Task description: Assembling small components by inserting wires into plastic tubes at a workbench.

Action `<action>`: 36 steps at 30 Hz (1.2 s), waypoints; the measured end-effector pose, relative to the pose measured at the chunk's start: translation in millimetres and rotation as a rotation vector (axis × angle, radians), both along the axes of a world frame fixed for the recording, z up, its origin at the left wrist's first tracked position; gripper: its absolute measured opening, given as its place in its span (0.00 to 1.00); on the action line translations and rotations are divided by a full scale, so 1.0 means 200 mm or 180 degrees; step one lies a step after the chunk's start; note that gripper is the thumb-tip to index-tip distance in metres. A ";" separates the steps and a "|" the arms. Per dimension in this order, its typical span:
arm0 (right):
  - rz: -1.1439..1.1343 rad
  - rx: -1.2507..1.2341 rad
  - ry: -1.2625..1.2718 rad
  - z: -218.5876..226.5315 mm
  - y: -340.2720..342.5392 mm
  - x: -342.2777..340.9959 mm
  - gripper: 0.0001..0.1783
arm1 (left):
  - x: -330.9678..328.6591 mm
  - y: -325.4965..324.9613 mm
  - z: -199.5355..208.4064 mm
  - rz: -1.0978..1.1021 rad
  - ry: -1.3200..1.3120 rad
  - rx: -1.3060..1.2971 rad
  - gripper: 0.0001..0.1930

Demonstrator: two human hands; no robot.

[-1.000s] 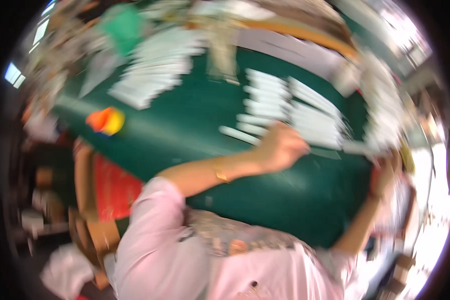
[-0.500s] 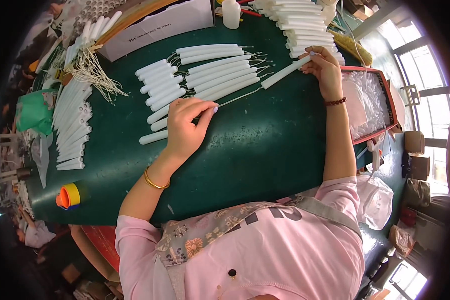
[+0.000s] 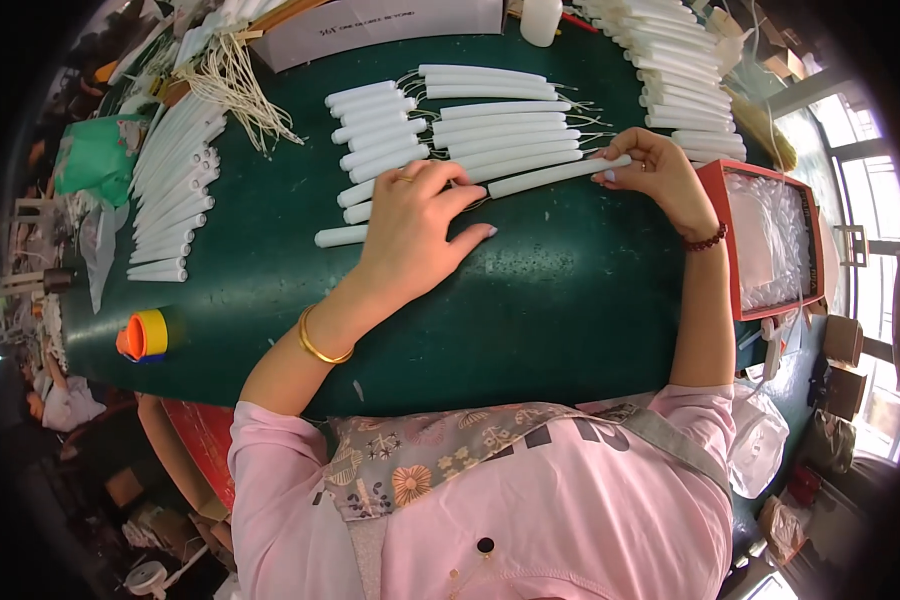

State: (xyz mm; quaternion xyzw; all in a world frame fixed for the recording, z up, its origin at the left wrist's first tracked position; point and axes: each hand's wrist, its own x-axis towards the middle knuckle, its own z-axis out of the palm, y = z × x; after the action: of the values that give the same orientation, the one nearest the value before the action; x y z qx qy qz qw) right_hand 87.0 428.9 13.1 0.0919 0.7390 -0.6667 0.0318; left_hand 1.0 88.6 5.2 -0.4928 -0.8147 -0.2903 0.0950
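Note:
My right hand (image 3: 660, 185) pinches the right end of a white taper candle (image 3: 550, 177), which lies just in front of the lowest candles in a row. My left hand (image 3: 420, 225) is next to that candle's left end, with thumb and forefinger apart and nothing visibly gripped. Part of a cord-like wick shows near its fingertips. Another white candle (image 3: 340, 237) sticks out left from behind my left hand; its right end is hidden. Further back, white candles (image 3: 500, 110) lie side by side, wicks to the right, beside a second column of candles (image 3: 375, 130).
On the green table (image 3: 530, 330), more candles (image 3: 185, 190) and loose wicks (image 3: 240, 95) lie at the left. A candle pile (image 3: 680, 75) is at the far right, near a red box with clear plastic (image 3: 770, 240). A yellow tape roll (image 3: 150, 333) sits front left.
My right hand has brought the candle down and left beside the row. My left hand has loosened from its pinch on the wick and spread its fingers. The whole view has shifted.

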 end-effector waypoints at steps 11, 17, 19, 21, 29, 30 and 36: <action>0.0971 0.0898 -0.0529 -0.03 -0.09 -0.04 0.12 | -0.03 -0.22 -0.05 0.0688 0.0070 -0.0097 0.17; 0.0893 0.1152 -0.0440 -0.04 -0.13 -0.03 0.11 | -0.05 -0.20 -0.13 0.0833 -0.0131 -0.0234 0.15; 0.0906 0.1201 -0.0468 -0.06 -0.11 -0.03 0.12 | -0.05 -0.20 -0.14 0.0781 -0.0122 -0.0109 0.13; 0.0921 0.1222 -0.0465 -0.05 -0.11 -0.03 0.12 | -0.04 -0.19 -0.12 0.0753 -0.0044 -0.0127 0.12; 0.1050 0.1380 -0.0146 -0.06 -0.09 -0.02 0.14 | 0.00 -0.17 -0.14 0.0516 -0.0027 -0.0018 0.07; 0.1130 0.1375 -0.0173 -0.06 -0.08 -0.03 0.14 | 0.01 -0.17 -0.14 0.0475 -0.0059 -0.0034 0.06; 0.1042 0.1249 -0.0451 -0.05 -0.09 -0.04 0.11 | -0.01 -0.16 -0.12 0.0498 -0.0282 -0.0069 0.04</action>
State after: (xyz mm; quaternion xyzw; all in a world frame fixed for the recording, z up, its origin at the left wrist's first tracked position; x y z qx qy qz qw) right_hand 79.9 410.3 3.7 0.0220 0.8551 -0.4884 0.1725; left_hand -0.9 55.9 -19.5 -0.4153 -0.8573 -0.2947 0.0759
